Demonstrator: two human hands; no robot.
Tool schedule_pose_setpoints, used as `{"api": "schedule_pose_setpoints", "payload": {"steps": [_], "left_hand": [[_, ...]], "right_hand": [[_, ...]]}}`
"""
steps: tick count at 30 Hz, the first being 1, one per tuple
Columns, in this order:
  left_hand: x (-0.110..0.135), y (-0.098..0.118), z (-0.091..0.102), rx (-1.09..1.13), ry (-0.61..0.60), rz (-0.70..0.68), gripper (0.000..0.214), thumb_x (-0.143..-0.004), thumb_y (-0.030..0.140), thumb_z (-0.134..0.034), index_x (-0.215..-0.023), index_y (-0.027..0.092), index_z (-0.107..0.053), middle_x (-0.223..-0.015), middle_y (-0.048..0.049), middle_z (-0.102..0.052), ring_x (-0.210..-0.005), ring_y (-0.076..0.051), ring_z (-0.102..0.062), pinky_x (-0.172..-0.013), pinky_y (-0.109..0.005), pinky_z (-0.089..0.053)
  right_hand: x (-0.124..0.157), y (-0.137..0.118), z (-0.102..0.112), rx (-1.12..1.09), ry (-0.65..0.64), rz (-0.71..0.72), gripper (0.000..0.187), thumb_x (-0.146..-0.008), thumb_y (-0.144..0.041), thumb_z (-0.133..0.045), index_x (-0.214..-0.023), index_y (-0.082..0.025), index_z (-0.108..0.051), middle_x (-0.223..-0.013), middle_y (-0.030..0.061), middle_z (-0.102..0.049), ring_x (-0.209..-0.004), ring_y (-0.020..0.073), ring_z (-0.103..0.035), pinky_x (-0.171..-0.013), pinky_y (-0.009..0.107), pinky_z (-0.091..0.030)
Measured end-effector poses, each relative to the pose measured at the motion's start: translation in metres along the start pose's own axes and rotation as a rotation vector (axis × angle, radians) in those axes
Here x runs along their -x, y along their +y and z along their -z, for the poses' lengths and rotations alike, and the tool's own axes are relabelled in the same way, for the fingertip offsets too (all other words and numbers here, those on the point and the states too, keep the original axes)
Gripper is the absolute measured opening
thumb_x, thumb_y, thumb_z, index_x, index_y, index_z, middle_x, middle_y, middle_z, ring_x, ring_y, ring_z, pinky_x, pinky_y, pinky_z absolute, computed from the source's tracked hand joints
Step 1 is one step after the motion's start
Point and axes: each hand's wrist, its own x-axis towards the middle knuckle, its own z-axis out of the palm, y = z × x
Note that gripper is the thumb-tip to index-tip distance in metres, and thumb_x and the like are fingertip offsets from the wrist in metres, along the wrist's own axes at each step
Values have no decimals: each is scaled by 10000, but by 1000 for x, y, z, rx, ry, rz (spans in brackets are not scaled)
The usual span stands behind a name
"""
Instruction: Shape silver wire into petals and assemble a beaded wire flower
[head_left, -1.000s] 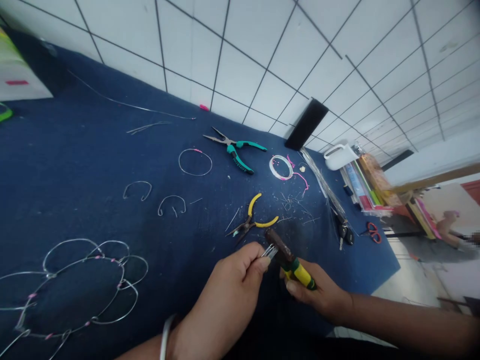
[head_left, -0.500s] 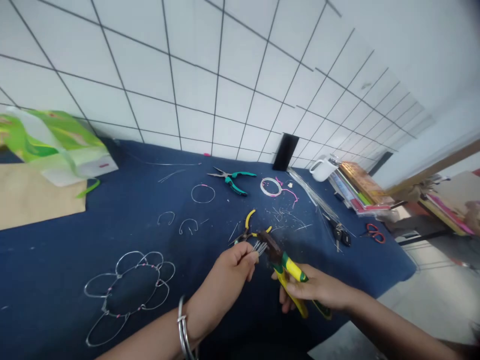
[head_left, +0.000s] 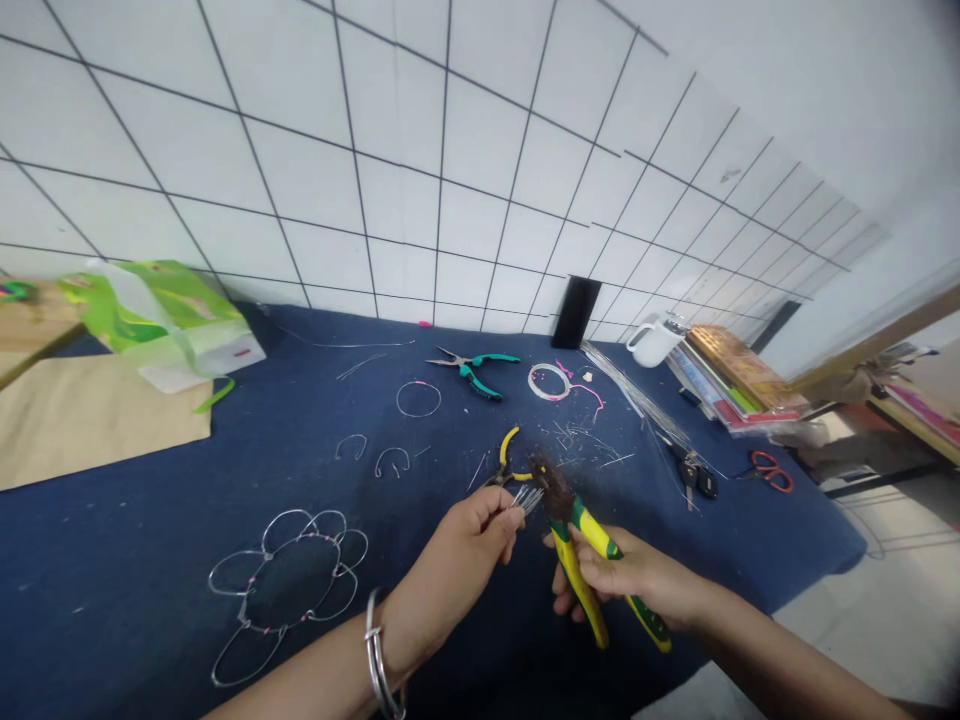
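My left hand (head_left: 480,530) pinches a small bundle of short silvery wires (head_left: 528,498), their ends sticking out to the right. Pliers with yellow and green handles (head_left: 576,575) and a rusty head are gripped in my right hand (head_left: 626,570). Their handles are spread, and the head is close beside the wire ends; I cannot tell whether it touches them. Just beyond the left hand lie smaller yellow-handled pliers (head_left: 508,455), partly hidden. A flower-like wire ring with several loops (head_left: 292,545) rests on the blue cloth to the left.
Teal-handled pliers (head_left: 480,370), a wire hoop (head_left: 418,399), a white ring spool (head_left: 549,382) and wire scraps (head_left: 577,440) lie beyond the hands. To the right are long wires (head_left: 630,385), red-handled scissors (head_left: 769,470), a white mug (head_left: 656,340) and stacked books (head_left: 739,380).
The view has shifted a little, so the table things appear lower and further right. The handles of the pliers in my right hand have spread wider. My left hand still holds the wires.
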Motion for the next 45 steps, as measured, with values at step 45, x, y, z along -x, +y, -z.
{"api": "schedule_pose_setpoints", "payload": {"steps": [45], "left_hand": [[-3,0,9,-75,67,-36,228,-795,302,-414,-603,180,-423,-538,50,-406,-503,-93,-353,-527,-221,-305]], "right_hand": [[-10,-21,-3,639,86,129,319,-791,-440,-530,-930,-165,-445,-729,-15,-432,-629,97,-389,-573,229,-343]]}}
